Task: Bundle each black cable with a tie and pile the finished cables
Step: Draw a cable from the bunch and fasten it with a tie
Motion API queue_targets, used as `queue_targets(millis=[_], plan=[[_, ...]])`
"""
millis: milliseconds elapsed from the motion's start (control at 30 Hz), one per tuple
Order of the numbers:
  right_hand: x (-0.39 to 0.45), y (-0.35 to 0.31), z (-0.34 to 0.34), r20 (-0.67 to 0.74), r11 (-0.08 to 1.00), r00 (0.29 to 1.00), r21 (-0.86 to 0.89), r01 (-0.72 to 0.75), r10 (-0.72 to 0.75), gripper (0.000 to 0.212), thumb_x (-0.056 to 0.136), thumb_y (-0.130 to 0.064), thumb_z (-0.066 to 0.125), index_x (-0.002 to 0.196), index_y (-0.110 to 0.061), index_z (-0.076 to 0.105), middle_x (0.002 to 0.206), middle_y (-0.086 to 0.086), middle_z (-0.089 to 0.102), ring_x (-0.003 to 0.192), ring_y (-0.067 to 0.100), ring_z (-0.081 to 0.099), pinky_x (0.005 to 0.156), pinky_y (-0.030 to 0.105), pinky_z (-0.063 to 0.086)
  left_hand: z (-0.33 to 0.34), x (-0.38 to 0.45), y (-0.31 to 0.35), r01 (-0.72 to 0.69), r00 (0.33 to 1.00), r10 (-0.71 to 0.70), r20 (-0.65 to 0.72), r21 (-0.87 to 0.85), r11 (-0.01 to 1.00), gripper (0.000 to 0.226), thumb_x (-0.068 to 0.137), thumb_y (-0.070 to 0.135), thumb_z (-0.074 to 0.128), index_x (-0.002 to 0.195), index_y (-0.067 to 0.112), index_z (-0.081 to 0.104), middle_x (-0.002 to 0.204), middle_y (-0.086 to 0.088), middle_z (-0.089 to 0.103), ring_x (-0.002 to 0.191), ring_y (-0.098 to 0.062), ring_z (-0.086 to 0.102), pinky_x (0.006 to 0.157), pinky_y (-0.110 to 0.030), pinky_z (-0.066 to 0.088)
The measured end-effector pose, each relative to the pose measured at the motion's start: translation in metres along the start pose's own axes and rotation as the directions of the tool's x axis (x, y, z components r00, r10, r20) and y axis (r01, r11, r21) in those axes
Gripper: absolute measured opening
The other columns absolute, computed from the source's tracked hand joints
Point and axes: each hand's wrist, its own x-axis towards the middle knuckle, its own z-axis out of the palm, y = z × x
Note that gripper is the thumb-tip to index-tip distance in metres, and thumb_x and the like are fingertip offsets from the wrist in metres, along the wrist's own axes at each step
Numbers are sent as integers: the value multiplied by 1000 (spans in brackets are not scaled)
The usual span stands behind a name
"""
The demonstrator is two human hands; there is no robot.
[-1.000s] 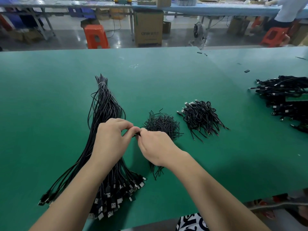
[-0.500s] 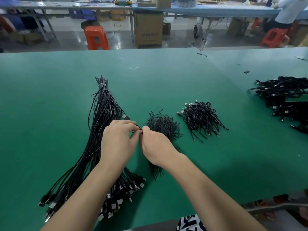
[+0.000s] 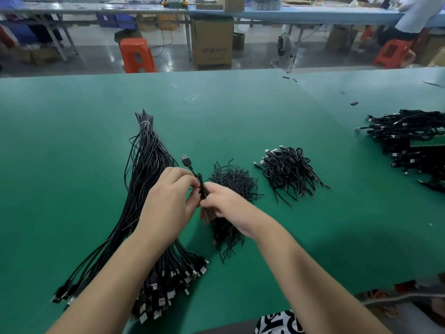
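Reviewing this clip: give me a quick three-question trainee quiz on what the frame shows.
1. True or false: both hands grip the folded cable between them.
2. Which heap lies nearest the right hand? A) loose ties B) finished cables C) far-right cable heap
3. Fill in: the unbundled cables lie under the ____ forearm.

Key: 1 true; 2 A; 3 left. The left hand pinches the cable below its USB plug.

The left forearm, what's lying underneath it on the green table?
Under the left forearm runs the long bundle of loose black cables, plugs fanned near the table edge. Its middle stretch is covered.
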Motion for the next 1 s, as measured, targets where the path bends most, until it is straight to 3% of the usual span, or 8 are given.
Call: queue_targets(millis=[100,200,400,600,800,1000], plan=[[0,1,-11,60,931,998,364,-20,-1,22,97,-29,54,101,-17,72,91,-3,68,86,14,62,85,39,52,-4,-1,-5,-42,999,41,-27,-59,997,12,80,-1,77,87,4,70,102,-7,66,97,-24,63,85,-19,41],[3,7,-12,33,889,999,458,14,-33,17,97,-24,61,100,-15,76,92,1,70,87,15,62,85,36,53,-3,-1,-3,-108,993,103,-59,-80,991,8,82,1,74,89,2,69,102,-8,65,99,-26,62,89,-22,43],[4,10,-10,56,798,998,600,-47,16,12,88,-20,71,94,-15,80,94,4,72,88,17,68,86,36,57,-3,-4,-4,-117,990,114,-77,-35,993,7,85,4,73,92,7,71,95,-3,65,91,-25,61,77,-29,47],[4,10,-10,21,811,998,583,-56,54,9,89,-16,72,90,-13,80,87,4,72,81,15,70,76,31,58,-7,-3,-2,-63,998,62,-9,-94,994,7,87,6,74,93,10,72,89,2,68,83,-21,64,72,-35,53],[1,10,-10,-21,857,998,514,-41,60,8,87,-16,71,90,-13,78,81,3,72,77,14,69,73,28,55,-8,0,-3,-13,999,20,38,-173,985,6,87,8,75,92,11,72,87,5,67,79,-14,59,71,-21,43],[0,11,-12,-70,911,994,409,-45,80,9,94,-11,67,96,-6,75,82,5,72,78,15,69,83,34,54,-10,-1,-3,-128,991,131,27,-77,989,8,83,7,79,85,7,72,80,-1,67,74,-26,63,66,-38,53]])
